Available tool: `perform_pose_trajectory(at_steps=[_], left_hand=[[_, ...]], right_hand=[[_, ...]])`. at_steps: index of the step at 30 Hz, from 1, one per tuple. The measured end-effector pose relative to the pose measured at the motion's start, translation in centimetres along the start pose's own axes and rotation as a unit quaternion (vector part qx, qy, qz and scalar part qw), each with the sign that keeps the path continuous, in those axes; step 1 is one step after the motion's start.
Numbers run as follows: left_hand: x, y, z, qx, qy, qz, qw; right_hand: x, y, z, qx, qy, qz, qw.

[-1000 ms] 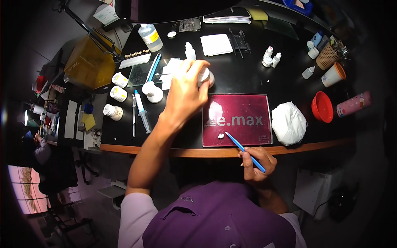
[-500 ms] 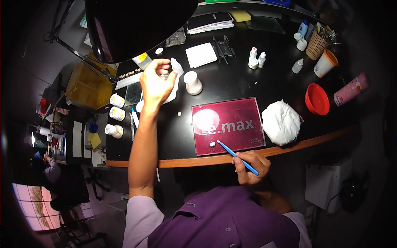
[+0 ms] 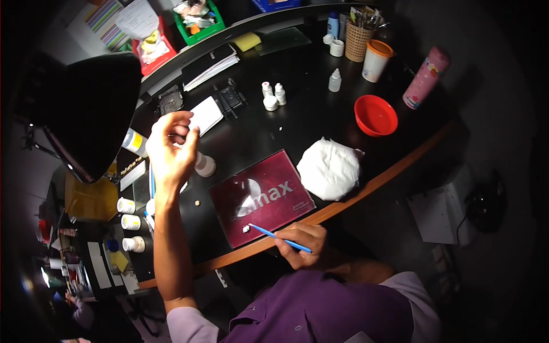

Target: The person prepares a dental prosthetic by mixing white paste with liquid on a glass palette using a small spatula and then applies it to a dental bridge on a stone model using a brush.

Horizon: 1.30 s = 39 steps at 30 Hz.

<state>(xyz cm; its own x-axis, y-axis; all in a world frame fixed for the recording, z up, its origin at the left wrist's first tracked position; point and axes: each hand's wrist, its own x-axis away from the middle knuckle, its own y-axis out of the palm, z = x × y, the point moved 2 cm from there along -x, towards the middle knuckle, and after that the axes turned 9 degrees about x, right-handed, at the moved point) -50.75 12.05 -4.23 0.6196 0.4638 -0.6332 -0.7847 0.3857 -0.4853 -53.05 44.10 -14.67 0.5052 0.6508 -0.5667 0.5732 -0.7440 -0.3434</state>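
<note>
"Two hands, so what is each grip doing?"

"The right hand [image 3: 302, 244] is clamped on a slim blue stick [image 3: 264, 231], held much like a pen. The left hand [image 3: 171, 150] is raised, fingers curled, thumb near them; I can't tell whether anything sits between."

"Where does the stick point?"

"Toward ten o'clock from the right hand. Its tip lies just beside the small white dab [image 3: 246, 228], at the dab's one o'clock. Whether they touch, I can't make out."

"And the dab?"

"At seven o'clock on the dark red slab [image 3: 274, 210], close to the rim. I'd use light, short strokes there, angled inward so nothing slides off, with the stick kept low and the wrist loose."

"What about the left hand?"

"It's out at the slab's ten o'clock, near a white bottle [image 3: 205, 166]. I'd move it slowly; the bottle could tip, and a small cream piece [image 3: 197, 203] lies on the tabletop [image 3: 246, 137] at nine."

"Farther round?"

"A white wrapped bundle [image 3: 330, 170] at two o'clock, right by the slab, with a red bowl [image 3: 376, 116] beyond. I'd keep the right elbow clear of both."
</note>
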Motion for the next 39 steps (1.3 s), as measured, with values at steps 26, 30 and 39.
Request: perform_pose_trajectory(at_steps=[26, 30, 39], left_hand=[[-7.8, 31.7, 7.0, 0.11, -0.135, -0.155, 0.972], [-6.1, 19.4, 9.0, 0.201, 0.051, -0.117, 0.971], [10.9, -4.4, 8.3, 0.207, -0.081, 0.019, 0.975]], right_hand=[[0.7, 0.9, 1.2, 0.046, -0.11, 0.003, 0.993], [0.0, 0.3, 0.4, -0.006, -0.075, -0.019, 0.997], [-0.6, -0.2, 0.5, 0.033, -0.048, -0.028, 0.998]])
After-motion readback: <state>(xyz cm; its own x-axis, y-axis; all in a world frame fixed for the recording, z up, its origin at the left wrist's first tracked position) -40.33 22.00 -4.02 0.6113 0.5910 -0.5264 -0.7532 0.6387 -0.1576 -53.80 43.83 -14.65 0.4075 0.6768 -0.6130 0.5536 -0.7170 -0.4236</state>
